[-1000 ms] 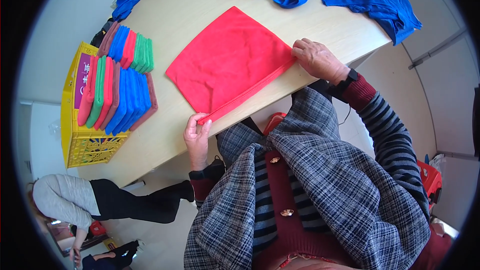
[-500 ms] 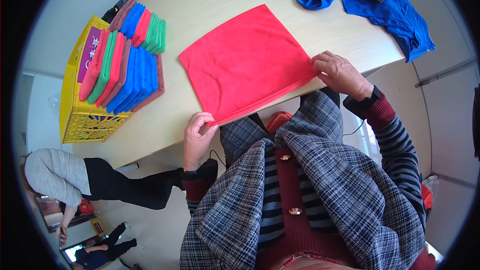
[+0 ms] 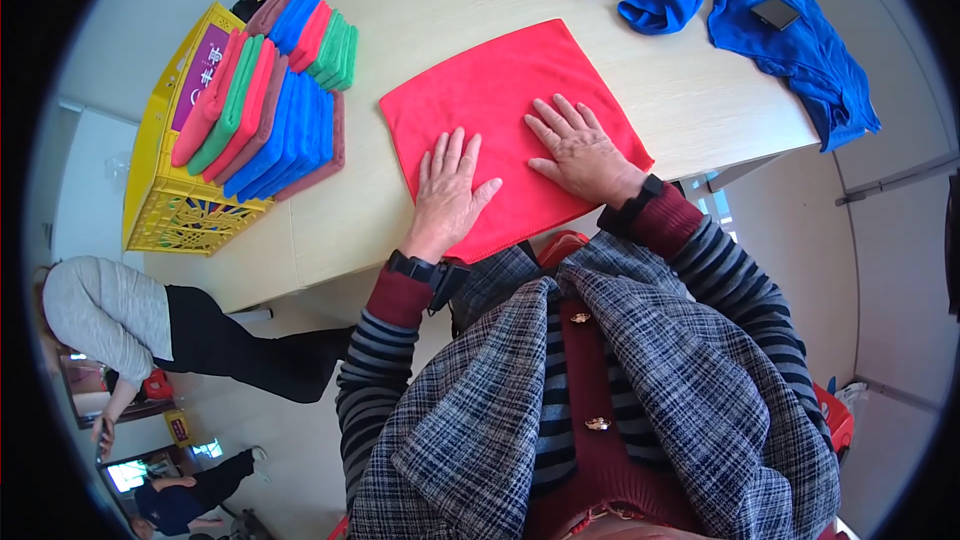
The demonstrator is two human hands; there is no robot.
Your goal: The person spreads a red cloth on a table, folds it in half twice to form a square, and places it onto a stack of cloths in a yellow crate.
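Note:
A red cloth is spread on the pale table, its near edge reaching the table's front edge. My left hand lies flat on the cloth's left part, fingers stretched out and pointing away from me. On the right part of the cloth rests my right hand, palm down with the fingers spread. Neither hand grips anything. Slight creases show in the fabric about the hands.
At the left, a yellow plastic crate bears folded cloths in red, green, brown and blue. Blue cloths lie at the far right, one with a small dark device on it. Another person bends over beyond the table's left end.
Both hands have let go of the cloth's near corners and moved inward and onto its surface, now lying flat. The view has shifted slightly.

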